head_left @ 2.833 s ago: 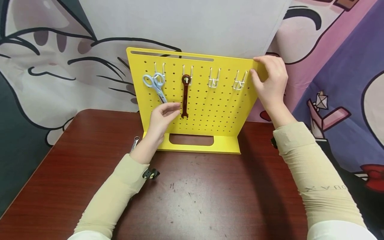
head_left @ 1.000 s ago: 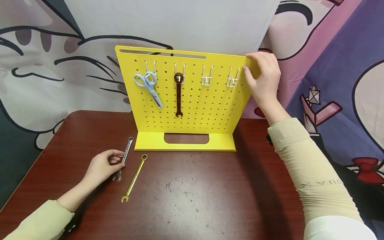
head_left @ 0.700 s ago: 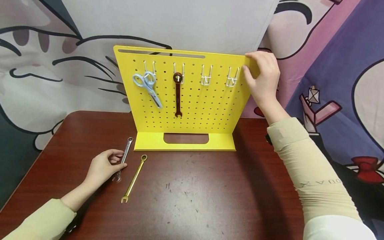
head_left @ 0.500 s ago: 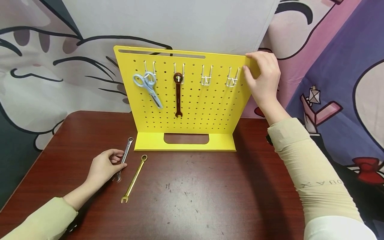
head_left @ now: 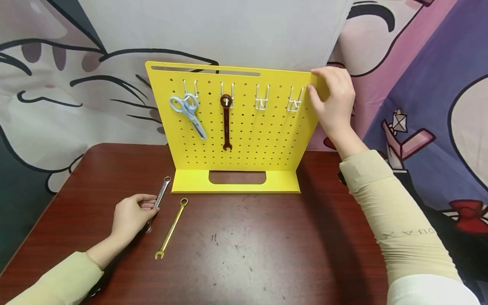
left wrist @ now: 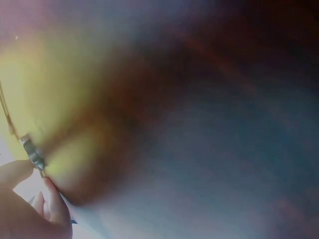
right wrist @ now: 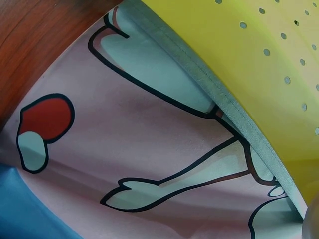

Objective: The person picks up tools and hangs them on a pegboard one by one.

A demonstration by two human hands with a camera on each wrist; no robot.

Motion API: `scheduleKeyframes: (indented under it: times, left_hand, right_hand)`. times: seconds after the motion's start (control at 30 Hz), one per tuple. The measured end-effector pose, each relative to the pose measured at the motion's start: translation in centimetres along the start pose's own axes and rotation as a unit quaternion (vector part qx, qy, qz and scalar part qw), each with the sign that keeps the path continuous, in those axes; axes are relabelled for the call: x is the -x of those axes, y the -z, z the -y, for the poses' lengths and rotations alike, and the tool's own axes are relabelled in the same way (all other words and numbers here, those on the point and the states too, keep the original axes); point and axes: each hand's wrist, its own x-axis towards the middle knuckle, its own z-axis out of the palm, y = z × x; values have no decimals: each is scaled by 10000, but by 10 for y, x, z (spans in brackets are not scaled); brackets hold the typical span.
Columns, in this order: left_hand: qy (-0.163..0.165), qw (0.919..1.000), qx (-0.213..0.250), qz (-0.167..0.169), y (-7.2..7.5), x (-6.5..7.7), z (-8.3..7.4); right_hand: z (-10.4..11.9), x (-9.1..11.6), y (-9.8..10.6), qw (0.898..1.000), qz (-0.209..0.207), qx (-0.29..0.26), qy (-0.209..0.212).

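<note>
My left hand (head_left: 131, 215) pinches a silver combination wrench (head_left: 163, 191) between thumb and fingers, low at the table's left side. In the left wrist view the wrench's metal end (left wrist: 32, 152) pokes out past the fingertips. To its right lies a gold combination wrench (head_left: 171, 228). My right hand (head_left: 337, 99) grips the upper right corner of a yellow pegboard (head_left: 263, 140), thumb on the front. Light blue scissors (head_left: 189, 109) and a dark red-brown wrench (head_left: 226, 123) hang there on white wire hooks. Two more hooks (head_left: 261, 98) on the right hold nothing.
The pegboard stands on its yellow base (head_left: 284, 182) on a dark red-brown table (head_left: 244, 250). Close behind it hangs a printed cartoon backdrop (head_left: 118, 106). The left wrist view is mostly blurred.
Since the earliest frame my left hand has moved from the hanging scissors and wrench down to the silver wrench and pinched it. The right hand has stayed on the board's corner.
</note>
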Motion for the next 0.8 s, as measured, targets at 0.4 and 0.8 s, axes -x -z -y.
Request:
scheduleKeyframes:
  times: [0.4,0.8]
  left_hand:
    - [541,9970,321,441,2,-6,2]
    - [474,9927,61,1107,15,-20,6]
  right_hand:
    - [0,0,0,10000,6,20,13]
    - [2,1,1,10000,29,63,13]
